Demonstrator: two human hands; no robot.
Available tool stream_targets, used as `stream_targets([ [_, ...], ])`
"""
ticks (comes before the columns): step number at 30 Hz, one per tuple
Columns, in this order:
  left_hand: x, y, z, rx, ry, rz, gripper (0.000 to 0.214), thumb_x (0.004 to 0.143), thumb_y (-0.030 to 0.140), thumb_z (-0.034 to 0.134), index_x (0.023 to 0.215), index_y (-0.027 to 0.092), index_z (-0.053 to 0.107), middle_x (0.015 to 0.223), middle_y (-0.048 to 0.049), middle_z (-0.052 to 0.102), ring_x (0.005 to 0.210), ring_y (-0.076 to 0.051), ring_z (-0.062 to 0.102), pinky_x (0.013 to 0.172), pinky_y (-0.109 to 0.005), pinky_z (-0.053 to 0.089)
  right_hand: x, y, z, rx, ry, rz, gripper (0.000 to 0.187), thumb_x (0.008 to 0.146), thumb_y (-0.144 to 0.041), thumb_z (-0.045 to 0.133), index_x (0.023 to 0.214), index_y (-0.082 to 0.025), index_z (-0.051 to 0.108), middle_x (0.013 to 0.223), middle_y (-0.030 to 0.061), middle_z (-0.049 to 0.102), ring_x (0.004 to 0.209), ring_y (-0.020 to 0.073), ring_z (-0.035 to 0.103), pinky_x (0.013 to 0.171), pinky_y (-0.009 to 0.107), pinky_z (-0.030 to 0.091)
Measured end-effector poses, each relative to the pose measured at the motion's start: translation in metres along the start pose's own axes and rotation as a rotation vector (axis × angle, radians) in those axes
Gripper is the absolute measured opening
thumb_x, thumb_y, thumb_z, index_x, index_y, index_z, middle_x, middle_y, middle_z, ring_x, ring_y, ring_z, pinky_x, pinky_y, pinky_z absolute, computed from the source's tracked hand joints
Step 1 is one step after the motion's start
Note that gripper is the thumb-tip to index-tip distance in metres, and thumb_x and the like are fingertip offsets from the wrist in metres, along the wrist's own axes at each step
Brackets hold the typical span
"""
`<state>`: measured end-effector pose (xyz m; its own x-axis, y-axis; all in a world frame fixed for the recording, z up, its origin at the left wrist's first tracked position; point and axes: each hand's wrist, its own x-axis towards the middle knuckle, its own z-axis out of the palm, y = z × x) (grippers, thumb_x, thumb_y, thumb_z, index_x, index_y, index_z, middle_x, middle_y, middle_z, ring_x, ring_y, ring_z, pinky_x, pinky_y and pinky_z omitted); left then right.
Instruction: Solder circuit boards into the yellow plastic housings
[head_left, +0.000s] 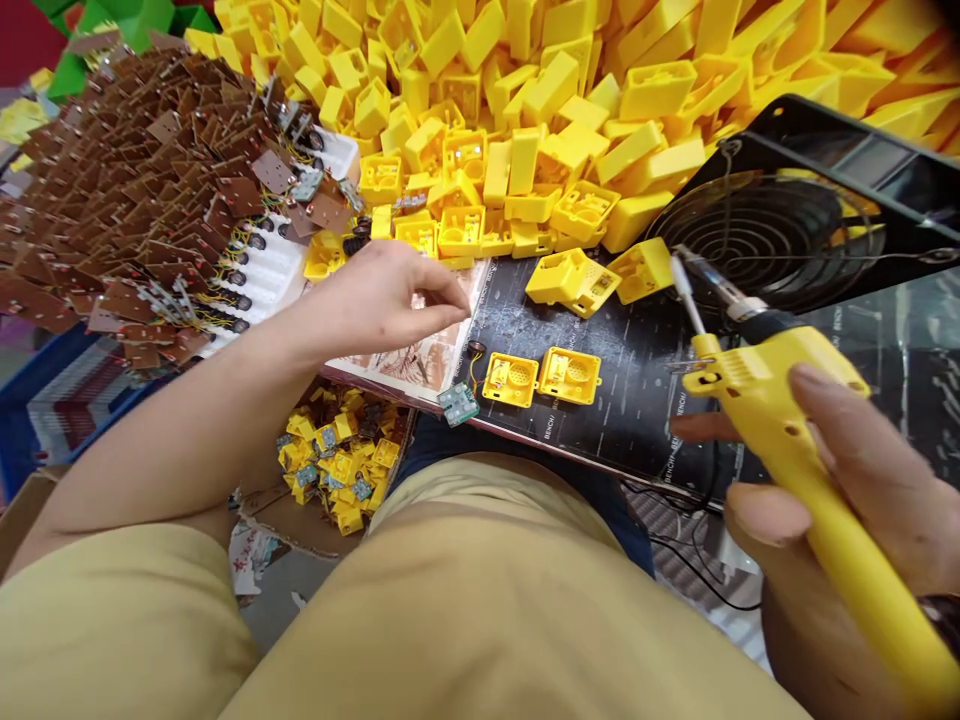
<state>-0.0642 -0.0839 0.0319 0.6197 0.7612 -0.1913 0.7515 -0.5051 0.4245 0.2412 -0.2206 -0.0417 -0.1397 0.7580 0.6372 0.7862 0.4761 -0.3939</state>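
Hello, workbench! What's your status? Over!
Right hand grips yellow tool. Left hand: nothing visibly held. Open yellow cases on black mat. Black fan just beyond tool.

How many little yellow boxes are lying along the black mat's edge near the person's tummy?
2. The left box is beside a green circuit board; the right box is just right of that box. Neither is hidden.

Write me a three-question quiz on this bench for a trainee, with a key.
1. Which hand holds the yellow soldering tool?
2. True or false: the brown boards are heaped to the left of the big pile of yellow cases.
3. Fill in the blank: a black ____ with a round grille stands just beyond the yellow soldering tool.

Key:
1. The right hand.
2. True.
3. Fan.
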Motion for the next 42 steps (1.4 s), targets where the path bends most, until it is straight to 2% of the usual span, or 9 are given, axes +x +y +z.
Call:
stream_targets([
  [5,-0.014,-0.001,0.058,-0.074,0.149,0.213,0.072,0.086,0.048,0.063,0.144,0.009,0.044,0.143,-0.0193,0.054,0.13,-0.028,0.053,0.108,-0.039,0.043,0.008,0.0,0.012,-0.06,-0.05,-0.159,0.056,0.089,-0.031,0.067,0.141,-0.038,0.047,0.072,-0.0049,0.07,0.055,0.0129,0.066,0.051,0.021,0.051],
  [9,-0.022,0.004,0.101,-0.125,0.252,0.274,0.069,0.091,0.044,0.059,0.146,0.007,0.039,0.139,-0.0216,0.057,0.13,-0.027,0.053,0.11,-0.041,0.042,0.009,0.0,0.025,-0.054,-0.041,-0.205,0.064,0.089,-0.021,0.068,0.146,-0.031,0.041,0.076,-0.0024,0.071,0.059,0.0123,0.067,0.057,0.019,0.052],
  [17,-0.099,-0.043,0.004,-0.02,-0.209,0.187,0.051,0.091,0.045,0.06,0.138,0.027,0.055,0.13,-0.0059,0.067,0.108,-0.021,0.068,0.092,-0.027,0.054,0.008,0.011,0.046,-0.054,-0.082,-0.226,0.052,0.078,-0.02,0.079,0.125,-0.021,0.057,0.109,0.0094,0.071,0.089,0.02,0.072,0.075,0.022,0.059],
  [20,-0.064,-0.049,0.024,0.109,0.057,0.173,0.053,0.098,0.042,0.044,0.142,0.013,0.05,0.147,-0.016,0.05,0.134,-0.026,0.052,0.113,-0.038,0.041,0.013,0.008,0.06,-0.024,-0.106,-0.214,0.054,0.078,-0.029,0.08,0.124,-0.018,0.053,0.115,0.0145,0.068,0.102,0.0255,0.069,0.08,0.03,0.061],
  [25,-0.004,-0.036,0.086,0.212,-0.022,0.313,0.065,0.097,0.044,0.045,0.147,0.004,0.038,0.158,-0.0237,0.027,0.151,-0.03,0.022,0.123,-0.053,0.021,0.017,0.002,0.069,-0.056,-0.092,-0.236,0.048,0.08,-0.024,0.078,0.12,-0.02,0.053,0.11,0.0124,0.07,0.097,0.0259,0.071,0.073,0.03,0.062],
  [30,-0.034,-0.015,0.078,-0.077,-0.119,0.701,0.047,0.098,0.038,0.041,0.135,0.012,0.056,0.141,-0.0144,0.057,0.138,-0.018,0.049,0.117,-0.031,0.039,0.012,0.008,0.063,-0.034,-0.031,-0.215,0.06,0.073,-0.021,0.084,0.124,-0.022,0.051,0.114,0.0135,0.069,0.099,0.0259,0.07,0.078,0.032,0.062],
  [34,-0.027,-0.024,0.064,-0.057,0.284,0.304,0.036,0.099,0.026,0.036,0.111,0.014,0.069,0.113,-0.0122,0.074,0.106,-0.018,0.069,0.095,-0.032,0.054,0.01,0.011,0.062,-0.016,-0.012,-0.201,0.063,0.07,-0.022,0.086,0.123,-0.019,0.051,0.115,0.0158,0.068,0.099,0.0269,0.07,0.081,0.033,0.062],
  [37,-0.009,-0.035,0.072,0.153,0.287,0.21,0.038,0.099,0.03,0.04,0.121,0.01,0.064,0.129,-0.0176,0.066,0.123,-0.026,0.061,0.108,-0.046,0.045,0.011,0.01,0.063,-0.031,-0.007,-0.21,0.059,0.07,-0.023,0.086,0.119,-0.018,0.054,0.111,0.0164,0.07,0.094,0.0268,0.071,0.077,0.031,0.062],
  [42,-0.024,-0.024,0.094,0.219,0.122,0.641,0.057,0.097,0.046,0.045,0.131,0.001,0.056,0.142,-0.0255,0.052,0.138,-0.031,0.047,0.114,-0.047,0.042,0.012,0.009,0.063,-0.015,0.003,-0.192,0.058,0.071,-0.023,0.085,0.12,-0.017,0.053,0.11,0.0179,0.07,0.096,0.0283,0.071,0.081,0.035,0.062],
])
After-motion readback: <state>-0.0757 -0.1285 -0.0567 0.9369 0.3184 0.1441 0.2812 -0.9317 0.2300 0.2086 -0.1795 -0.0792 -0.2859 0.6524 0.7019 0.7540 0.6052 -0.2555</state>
